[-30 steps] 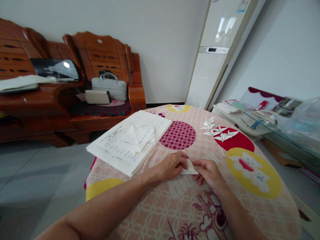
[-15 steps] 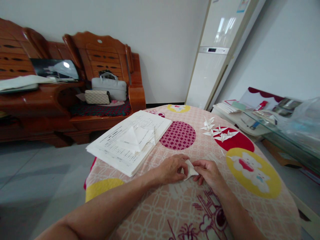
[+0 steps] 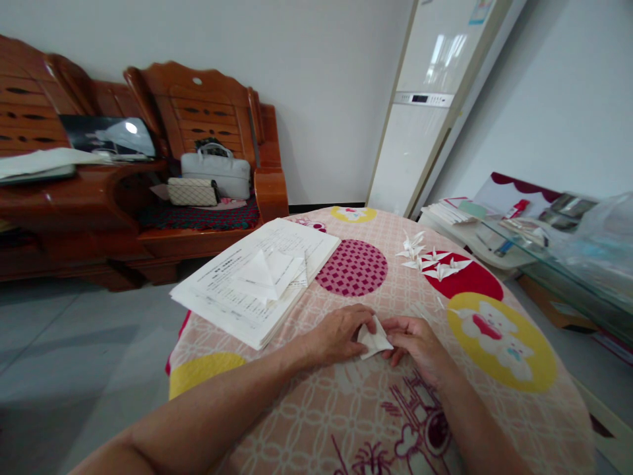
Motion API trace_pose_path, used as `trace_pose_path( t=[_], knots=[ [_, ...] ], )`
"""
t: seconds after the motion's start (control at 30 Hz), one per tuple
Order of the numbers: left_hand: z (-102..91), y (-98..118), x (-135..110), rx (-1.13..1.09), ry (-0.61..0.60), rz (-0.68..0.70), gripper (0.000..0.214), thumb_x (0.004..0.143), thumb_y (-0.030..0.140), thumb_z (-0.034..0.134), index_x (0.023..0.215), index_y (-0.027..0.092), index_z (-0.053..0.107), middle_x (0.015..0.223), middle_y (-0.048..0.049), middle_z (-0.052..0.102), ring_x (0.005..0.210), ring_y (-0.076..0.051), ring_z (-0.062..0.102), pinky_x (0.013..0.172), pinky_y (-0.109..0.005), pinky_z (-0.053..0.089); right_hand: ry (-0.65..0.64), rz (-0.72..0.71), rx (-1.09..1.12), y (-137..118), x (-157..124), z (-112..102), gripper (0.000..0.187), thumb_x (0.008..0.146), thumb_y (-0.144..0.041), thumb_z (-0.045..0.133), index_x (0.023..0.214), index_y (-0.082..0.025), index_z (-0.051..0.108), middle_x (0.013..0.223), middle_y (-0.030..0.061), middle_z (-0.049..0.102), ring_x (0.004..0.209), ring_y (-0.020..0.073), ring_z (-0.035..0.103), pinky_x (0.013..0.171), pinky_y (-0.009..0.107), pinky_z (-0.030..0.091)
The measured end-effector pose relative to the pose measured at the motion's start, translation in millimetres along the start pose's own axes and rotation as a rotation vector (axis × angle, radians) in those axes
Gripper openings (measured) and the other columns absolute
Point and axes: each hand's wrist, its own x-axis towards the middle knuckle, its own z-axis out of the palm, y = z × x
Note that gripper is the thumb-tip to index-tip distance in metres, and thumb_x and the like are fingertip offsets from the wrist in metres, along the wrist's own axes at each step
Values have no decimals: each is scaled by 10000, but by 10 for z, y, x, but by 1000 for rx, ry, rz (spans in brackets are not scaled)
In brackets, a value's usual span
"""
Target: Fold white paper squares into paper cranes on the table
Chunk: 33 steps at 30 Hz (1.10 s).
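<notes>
Spreading wider than a second ago, folded paper (image 3: 376, 342) is gripped at left edge by left hand (image 3: 341, 335), right corner by right hand (image 3: 416, 342); fold looks mid-reshaping.

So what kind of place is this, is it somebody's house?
It looks like a home, probably the living room. There's a big carved wooden chair with a grey handbag on its seat, and a flowery tablecloth with cartoon pictures.

Left grip (image 3: 341, 334), right grip (image 3: 414, 343) bare; forearms (image 3: 237, 388) bare.
</notes>
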Motion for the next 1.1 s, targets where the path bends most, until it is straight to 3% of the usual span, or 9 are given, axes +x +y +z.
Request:
trace_pose_path(
  t=[0.37,0.8,1.1],
  knots=[
    [-38,17,12,-86,44,-80,349,645,97,639,986,166,660,1069,-52,626,769,-134,551,665,-219,429,-65,30,75,-22,-9,-4,338,646,-205,647,972,-139,708,784,57,724,595,146,632,487,216,497],
    [10,-61,34,-192,119,-180,327,636,80,618,947,155,689,963,-41,652,753,-132,572,656,-215,456,-65,18,80,-18,8,1,405,632,-199,663,1032,-141,691,790,53,724,602,147,635,491,214,502],
    [10,-57,36,-266,147,-188,307,637,91,638,933,136,708,864,-37,653,728,-135,581,639,-217,461,-50,0,52,-17,7,51,379,730,-314,678,1067,-140,670,822,58,722,535,127,620,413,189,465]
  ],
)
